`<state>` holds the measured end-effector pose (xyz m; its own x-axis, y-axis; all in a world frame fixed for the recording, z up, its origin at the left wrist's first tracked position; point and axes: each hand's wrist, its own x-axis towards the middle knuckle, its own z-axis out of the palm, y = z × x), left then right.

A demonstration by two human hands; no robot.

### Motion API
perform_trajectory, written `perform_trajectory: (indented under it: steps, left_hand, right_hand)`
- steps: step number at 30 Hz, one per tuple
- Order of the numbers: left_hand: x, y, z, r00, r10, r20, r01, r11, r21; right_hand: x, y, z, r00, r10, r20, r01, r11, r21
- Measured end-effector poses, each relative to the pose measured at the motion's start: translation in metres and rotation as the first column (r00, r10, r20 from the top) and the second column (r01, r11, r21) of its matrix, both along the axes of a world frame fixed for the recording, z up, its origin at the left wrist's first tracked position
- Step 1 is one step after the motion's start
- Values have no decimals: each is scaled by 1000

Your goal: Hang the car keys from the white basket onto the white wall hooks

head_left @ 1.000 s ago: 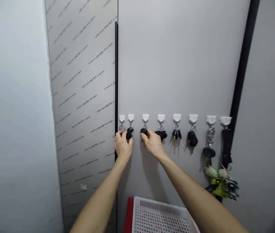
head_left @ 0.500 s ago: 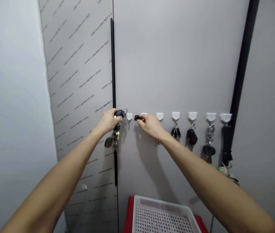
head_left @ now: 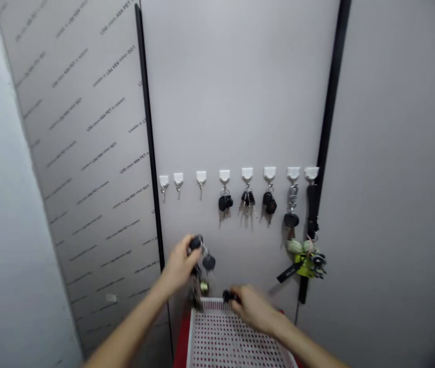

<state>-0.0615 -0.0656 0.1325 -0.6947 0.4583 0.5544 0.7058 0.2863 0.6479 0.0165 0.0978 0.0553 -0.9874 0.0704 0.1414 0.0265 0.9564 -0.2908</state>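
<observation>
My left hand [head_left: 181, 263] is closed on a bunch of keys [head_left: 208, 262] with black heads and trinkets dangling below it, blurred by motion. Lower and to the right, my right hand [head_left: 253, 305] pinches a black-headed key [head_left: 228, 296] just above the far rim of a white perforated basket [head_left: 232, 332]. Above the hands, three white wall hooks at the left, among them the leftmost hook [head_left: 164, 182], carry no keys. On the hook [head_left: 224, 177] to their right hang black keys [head_left: 225, 203].
More keys hang along the row: a fanned set [head_left: 247, 199], a dark pair [head_left: 269, 203], a key on a metal clip [head_left: 291, 220] and a black strap [head_left: 312, 204] with green and yellow charms [head_left: 304, 263]. Something red [head_left: 182, 342] lies under the basket. A black vertical strip [head_left: 148, 128] edges the panel.
Both hands have come down from the hooks toward the basket, each carrying its keys. The view has tilted lower and shifted to the right.
</observation>
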Motion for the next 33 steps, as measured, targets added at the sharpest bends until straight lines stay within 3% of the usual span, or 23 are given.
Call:
perform_trajectory:
  steps: [3, 5, 7, 10, 13, 16, 19, 21, 25, 30, 33]
  left_hand:
    - [19, 16, -65, 985, -39, 166, 67, 984, -168]
    - [30, 20, -97, 977, 9, 215, 61, 945, -321]
    - [39, 21, -117, 976, 44, 211, 54, 898, -436]
    - [42, 20, -125, 983, 2, 181, 97, 840, -534]
    - [33, 25, -103, 985, -91, 146, 150, 864, -481]
    - [18, 41, -50, 997, -64, 32, 70, 967, -244]
    - [3, 64, 12, 981, 150, -127, -145, 988, 49]
    - [-5, 78, 43, 953, 247, -177, -233, 968, 94]
    - [-12, 91, 71, 932, 275, -237, -270, 961, 54]
    - [-9, 81, 103, 929, 261, -262, -216, 958, 189]
    - [-7, 73, 123, 933, 258, -253, -216, 959, 181]
  right_hand:
    - [16, 8, -30, 996, -51, 73, 47, 998, 47]
    - [21, 14, -36, 994, -44, 102, 40, 998, 40]
    - [22, 20, -25, 997, -27, 67, 28, 999, -18]
    - [18, 29, 19, 973, -63, -221, 25, 984, -174]
    - [11, 36, 76, 815, -237, -530, 64, 944, -323]
    - [1, 41, 119, 683, -355, -639, 108, 914, -392]
    - [-13, 42, 137, 674, -355, -648, 64, 902, -428]
    - [-19, 41, 141, 679, -342, -650, 4, 887, -463]
    - [-20, 39, 152, 594, -363, -718, -104, 850, -517]
    - [-17, 34, 189, 493, -300, -817, -228, 861, -454]
    - [-19, 34, 205, 544, -216, -811, -178, 915, -363]
